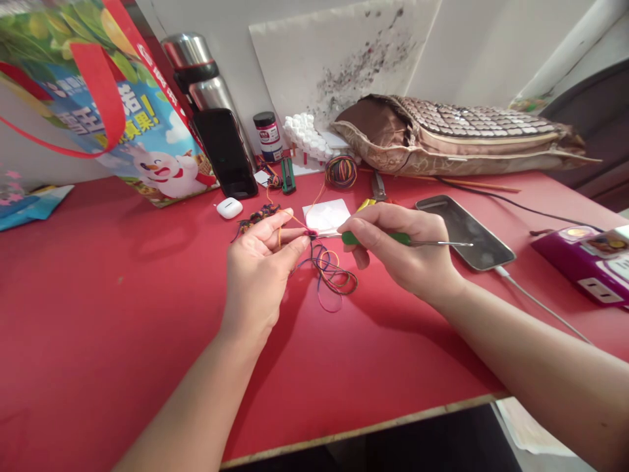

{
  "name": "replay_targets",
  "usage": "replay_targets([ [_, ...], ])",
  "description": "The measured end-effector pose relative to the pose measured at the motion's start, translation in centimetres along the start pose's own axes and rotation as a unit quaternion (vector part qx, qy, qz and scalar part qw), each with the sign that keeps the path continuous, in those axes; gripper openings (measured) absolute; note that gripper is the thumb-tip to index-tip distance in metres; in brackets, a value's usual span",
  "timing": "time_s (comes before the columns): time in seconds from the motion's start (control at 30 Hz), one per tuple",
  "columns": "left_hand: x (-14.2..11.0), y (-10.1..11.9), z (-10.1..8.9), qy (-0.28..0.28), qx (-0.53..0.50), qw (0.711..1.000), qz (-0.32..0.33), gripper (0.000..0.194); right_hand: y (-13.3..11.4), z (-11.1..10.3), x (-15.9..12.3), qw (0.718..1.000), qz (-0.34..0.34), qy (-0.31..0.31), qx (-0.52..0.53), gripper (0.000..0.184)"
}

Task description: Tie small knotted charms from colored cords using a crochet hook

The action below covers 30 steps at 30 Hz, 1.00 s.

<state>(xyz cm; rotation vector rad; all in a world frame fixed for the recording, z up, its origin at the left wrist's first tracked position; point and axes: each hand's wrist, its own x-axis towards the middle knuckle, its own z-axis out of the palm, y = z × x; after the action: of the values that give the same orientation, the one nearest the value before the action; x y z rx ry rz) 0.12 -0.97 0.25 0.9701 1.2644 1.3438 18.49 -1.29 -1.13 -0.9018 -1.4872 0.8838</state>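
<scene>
The right hand point(413, 249) is closed around a green-handled hook point(350, 238), its tip meeting the knotted piece point(311, 233) that the left hand point(258, 272) pinches, apparently to steady it; a strand point(299, 223) crosses the left forefinger, likely for tension, and a yarn ball point(341, 172) rests beyond on the tabletop point(147, 314).

colourful bag point(164, 172), back left | black phone point(226, 152) before steel flask point(188, 51) | purple power strip point(565, 257), right

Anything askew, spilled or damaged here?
No spill visible. The white panel at the back looks odd: dark blotches scatter across it; stain or print, I can't tell. Loose yarn lies in messy loops near the left hand.
</scene>
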Motion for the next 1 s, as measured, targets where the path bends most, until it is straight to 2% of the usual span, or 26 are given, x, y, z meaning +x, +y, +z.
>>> replay_targets([
  [0.33,0.1,0.53,0.02,0.004,-0.069,0.996,-0.064,0.041,0.36,0.09,0.1,1.0,0.001,0.015,0.025,0.025],
  [0.5,0.03,0.59,0.05,0.001,-0.076,0.995,-0.059,0.036,0.62,0.02,0.35,0.997,0.015,0.025,0.071,0.025],
  [0.8,0.12,0.25,0.06,0.002,-0.069,0.997,-0.042,0.036,0.68,0.08,0.38,0.996,0.011,0.03,0.078,0.023],
  [1.0,0.09,0.31,0.03,0.001,-0.065,0.997,-0.039,0.037,0.85,-0.03,0.51,0.995,0.021,0.026,0.094,0.028],
])
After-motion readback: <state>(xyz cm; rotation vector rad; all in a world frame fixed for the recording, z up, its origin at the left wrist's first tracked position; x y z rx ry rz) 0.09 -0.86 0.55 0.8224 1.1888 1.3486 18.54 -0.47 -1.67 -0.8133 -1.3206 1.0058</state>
